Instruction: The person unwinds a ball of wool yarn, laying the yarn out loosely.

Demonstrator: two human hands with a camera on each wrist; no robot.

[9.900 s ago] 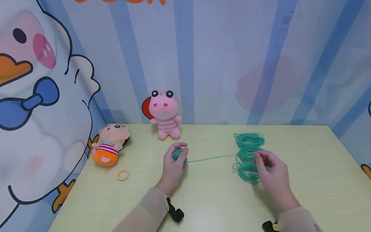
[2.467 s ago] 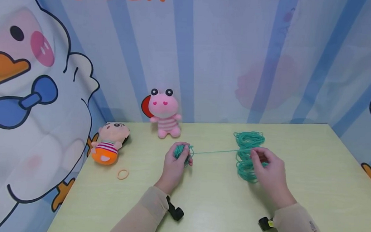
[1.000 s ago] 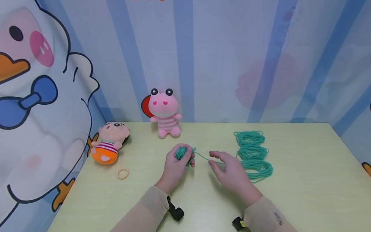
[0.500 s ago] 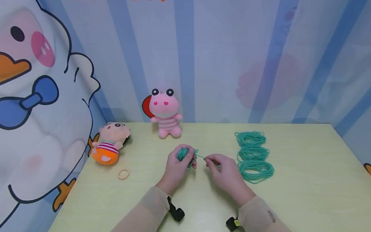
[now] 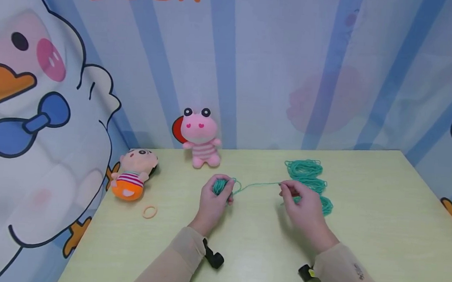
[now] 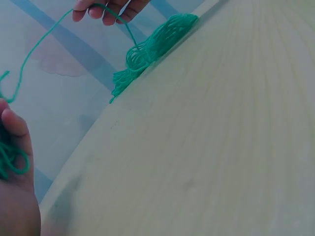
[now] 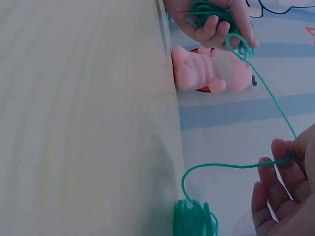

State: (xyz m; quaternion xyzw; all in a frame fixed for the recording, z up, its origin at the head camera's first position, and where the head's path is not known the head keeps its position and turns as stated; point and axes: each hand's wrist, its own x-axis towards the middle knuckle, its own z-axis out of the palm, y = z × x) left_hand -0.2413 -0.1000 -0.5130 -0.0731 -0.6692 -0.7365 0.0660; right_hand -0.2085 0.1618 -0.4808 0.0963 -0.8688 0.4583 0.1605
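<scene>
My left hand (image 5: 214, 201) grips a small bundle of green yarn (image 5: 219, 186), with loops poking out past the thumb. From it a single strand (image 5: 260, 184) runs, slightly slack, to my right hand (image 5: 304, 207), which pinches it between thumb and fingertips. In the right wrist view the same strand (image 7: 270, 93) passes through those fingers and curves down to the yarn on the table. That larger loose pile of green yarn (image 5: 306, 170) lies in stacked loops on the table, partly hidden behind my right hand. The left wrist view shows the pile (image 6: 162, 44) from the side.
A pink striped plush toy (image 5: 200, 139) sits at the table's back edge. Left of it a plush doll (image 5: 133, 176) in orange leans near the left edge. A small pale orange ring (image 5: 149, 212) lies in front of the doll on the light wood table (image 5: 257, 261).
My right hand reached left towards the bundle, pinched the strand close to it, then drew back right along with it. The left hand stays nearly in place, its bundle slightly fuller than earlier.
</scene>
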